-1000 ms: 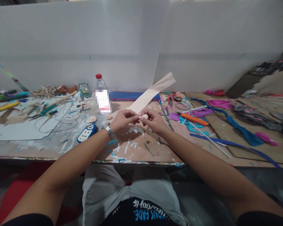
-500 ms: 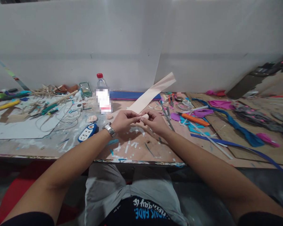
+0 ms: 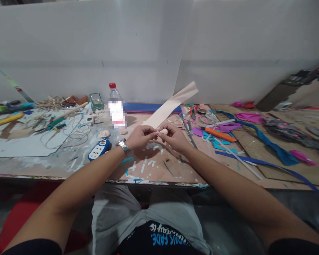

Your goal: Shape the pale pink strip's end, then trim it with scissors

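My left hand (image 3: 141, 137) and my right hand (image 3: 173, 137) meet over the middle of the bench. Between their fingertips is a small pale pink rolled piece (image 3: 163, 131), pinched from both sides. A long cream paper strip (image 3: 172, 102) slants up and right from behind my hands; whether it joins the rolled piece is hidden. Two small pink crumpled pieces, one (image 3: 104, 134) farther left and one (image 3: 123, 131) closer, lie left of my left hand.
A red-capped bottle (image 3: 116, 109) stands behind my left hand, with a blue power socket (image 3: 99, 149) nearer the front. Rightward lie an orange cutter (image 3: 220, 135), paper scraps and a long blue strip (image 3: 263, 163). Pliers, sticks and a coiled cord (image 3: 69, 136) are at left.
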Available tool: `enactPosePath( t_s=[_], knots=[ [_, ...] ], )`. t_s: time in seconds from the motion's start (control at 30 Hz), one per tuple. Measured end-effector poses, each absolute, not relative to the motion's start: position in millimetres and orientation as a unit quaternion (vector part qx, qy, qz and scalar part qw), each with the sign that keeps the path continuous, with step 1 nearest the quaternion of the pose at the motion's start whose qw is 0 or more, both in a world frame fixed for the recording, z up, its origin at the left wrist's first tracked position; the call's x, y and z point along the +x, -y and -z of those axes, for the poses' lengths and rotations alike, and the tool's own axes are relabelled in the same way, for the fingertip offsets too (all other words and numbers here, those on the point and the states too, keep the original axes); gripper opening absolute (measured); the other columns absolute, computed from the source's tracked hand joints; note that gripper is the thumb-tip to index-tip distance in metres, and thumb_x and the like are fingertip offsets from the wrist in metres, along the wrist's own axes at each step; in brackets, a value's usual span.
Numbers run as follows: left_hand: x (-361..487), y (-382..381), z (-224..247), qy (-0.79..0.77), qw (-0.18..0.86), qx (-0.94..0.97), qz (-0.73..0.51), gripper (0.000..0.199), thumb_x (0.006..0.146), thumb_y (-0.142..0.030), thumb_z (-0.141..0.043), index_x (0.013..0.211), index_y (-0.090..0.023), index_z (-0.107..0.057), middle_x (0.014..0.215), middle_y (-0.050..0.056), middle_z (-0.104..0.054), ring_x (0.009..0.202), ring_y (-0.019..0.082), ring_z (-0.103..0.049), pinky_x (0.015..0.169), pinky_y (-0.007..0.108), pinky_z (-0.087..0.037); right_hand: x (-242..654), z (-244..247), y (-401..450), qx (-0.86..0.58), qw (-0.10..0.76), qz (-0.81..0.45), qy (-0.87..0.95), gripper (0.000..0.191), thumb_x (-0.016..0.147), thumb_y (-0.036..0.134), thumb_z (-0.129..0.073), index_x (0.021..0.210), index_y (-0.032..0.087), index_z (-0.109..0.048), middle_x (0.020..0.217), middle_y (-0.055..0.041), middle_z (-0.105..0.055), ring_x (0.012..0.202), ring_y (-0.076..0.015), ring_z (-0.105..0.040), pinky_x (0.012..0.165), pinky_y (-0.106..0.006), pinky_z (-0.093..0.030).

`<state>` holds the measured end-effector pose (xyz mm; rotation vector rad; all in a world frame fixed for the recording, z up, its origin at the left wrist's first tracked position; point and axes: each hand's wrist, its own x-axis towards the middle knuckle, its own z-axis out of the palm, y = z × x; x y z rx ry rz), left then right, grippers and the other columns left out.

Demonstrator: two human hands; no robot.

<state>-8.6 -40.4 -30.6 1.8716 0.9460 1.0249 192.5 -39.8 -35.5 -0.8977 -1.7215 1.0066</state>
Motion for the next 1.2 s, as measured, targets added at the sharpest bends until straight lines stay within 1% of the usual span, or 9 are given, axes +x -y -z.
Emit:
enactPosePath(
  t_s=[0.17,0.3,0.47,0.63,0.73,0.83,1.03,1.2],
  knots=[
    [-8.1,40.6,30.1,-0.351,0.427,0.731,-0.401,0.041,0.090,-0.051,-0.064,0.087,-0.011,-0.071,0.082,0.010,-0.074,0.073,0.014,-0.065,0.070,0.027,-0.051,192.6,40.1,37.2,-0.351,0.461,-0.393,0.714,0.026,0.082,0.041,-0.073,0.095,0.020,-0.064,0.083,-0.0006,-0.065,0.062,-0.0121,-0.056,0.054,-0.025,-0.046],
    [-7.8,38.8,33.4,-0.353,0.437,0.718,-0.412,0.039,0.088,-0.050,-0.068,0.088,-0.011,-0.071,0.082,0.010,-0.073,0.072,0.014,-0.065,0.070,0.027,-0.051,192.9,39.1,38.0,-0.359,0.462,-0.381,0.716,0.027,0.081,0.042,-0.073,0.095,0.021,-0.064,0.086,-0.0011,-0.066,0.063,-0.0124,-0.055,0.054,-0.025,-0.045],
    [-8.1,40.5,32.4,-0.358,0.407,0.729,-0.417,0.037,0.088,-0.048,-0.068,0.088,-0.012,-0.071,0.082,0.010,-0.073,0.075,0.016,-0.066,0.071,0.027,-0.051,192.9,35.9,40.6,-0.355,0.464,-0.380,0.717,0.027,0.082,0.042,-0.073,0.095,0.021,-0.064,0.087,-0.0011,-0.065,0.064,-0.0127,-0.056,0.055,-0.025,-0.045],
    [-7.4,44.0,30.1,-0.373,0.379,0.739,-0.414,0.038,0.089,-0.049,-0.066,0.088,-0.012,-0.072,0.082,0.009,-0.073,0.073,0.014,-0.064,0.066,0.025,-0.048,191.8,33.6,41.4,-0.367,0.456,-0.388,0.712,0.031,0.084,0.047,-0.071,0.094,0.019,-0.064,0.083,-0.0007,-0.064,0.057,-0.0113,-0.057,0.051,-0.025,-0.043],
    [-6.3,44.8,30.7,-0.366,0.382,0.738,-0.418,0.039,0.089,-0.050,-0.066,0.088,-0.012,-0.071,0.082,0.009,-0.073,0.071,0.014,-0.064,0.064,0.024,-0.047,191.5,34.0,40.3,-0.368,0.455,-0.397,0.707,0.032,0.083,0.050,-0.071,0.091,0.019,-0.063,0.079,0.0001,-0.063,0.058,-0.0118,-0.059,0.051,-0.024,-0.043],
    [-5.4,45.2,31.1,-0.365,0.384,0.737,-0.421,0.042,0.089,-0.053,-0.066,0.086,-0.012,-0.070,0.079,0.008,-0.072,0.068,0.013,-0.062,0.062,0.023,-0.046,192.1,34.5,39.1,-0.372,0.456,-0.388,0.710,0.033,0.083,0.050,-0.072,0.090,0.019,-0.063,0.079,0.0000,-0.064,0.058,-0.0115,-0.058,0.052,-0.024,-0.042],
    [-5.5,44.7,31.6,-0.350,0.382,0.741,-0.427,0.041,0.089,-0.052,-0.066,0.088,-0.012,-0.070,0.080,0.009,-0.072,0.069,0.013,-0.062,0.063,0.023,-0.047,193.0,32.3,39.6,-0.371,0.462,-0.381,0.710,0.031,0.082,0.049,-0.072,0.089,0.020,-0.063,0.080,-0.0001,-0.064,0.057,-0.0112,-0.057,0.052,-0.025,-0.041],
    [-5.3,45.3,31.7,-0.356,0.388,0.734,-0.430,0.039,0.089,-0.052,-0.066,0.088,-0.012,-0.069,0.079,0.008,-0.070,0.069,0.013,-0.062,0.063,0.024,-0.047,192.8,31.3,40.9,-0.361,0.462,-0.404,0.702,0.034,0.084,0.053,-0.070,0.090,0.020,-0.063,0.074,0.0013,-0.061,0.057,-0.0116,-0.057,0.052,-0.025,-0.042]
  ],
)
